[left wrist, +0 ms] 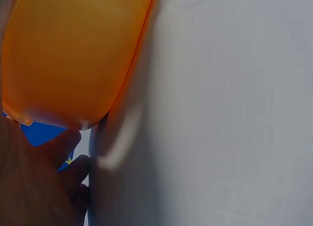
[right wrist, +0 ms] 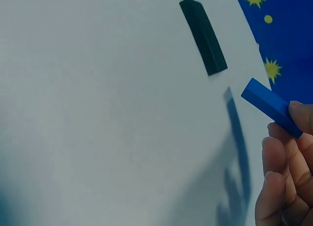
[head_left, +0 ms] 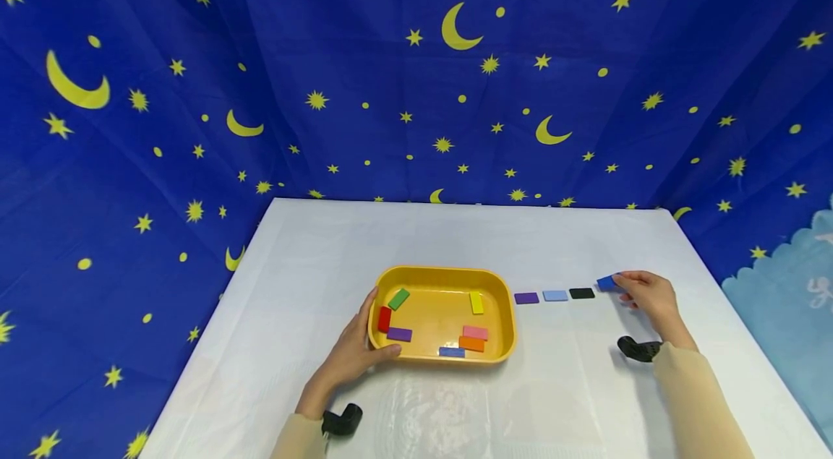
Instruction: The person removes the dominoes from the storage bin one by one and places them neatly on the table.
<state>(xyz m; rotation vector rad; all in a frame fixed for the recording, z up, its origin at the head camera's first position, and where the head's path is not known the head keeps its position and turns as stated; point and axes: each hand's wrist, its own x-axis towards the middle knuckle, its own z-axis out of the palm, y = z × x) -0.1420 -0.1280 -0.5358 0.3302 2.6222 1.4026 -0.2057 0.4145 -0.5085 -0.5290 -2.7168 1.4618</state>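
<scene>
Left grip [head_left: 354,350] was at the yellow tray [head_left: 429,307], right grip [head_left: 651,298] at the blue block [head_left: 605,284].
The left grip rested relaxed against the yellow tray, which held coloured blocks [head_left: 471,344]; purple [head_left: 526,298], light-blue [head_left: 555,296] and black blocks [head_left: 582,293] made a row on the desk [head_left: 560,387]; the right grip pinched the blue block above the desk, near the black one.

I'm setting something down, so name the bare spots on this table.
Crowded: right of the yellow tray, where purple block, light-blue block and black block lead to the blue block in the right hand. Bare: the white table behind the tray, up to the starry cloth; left of the left hand; and between tray, those blocks and right sleeve.
</scene>
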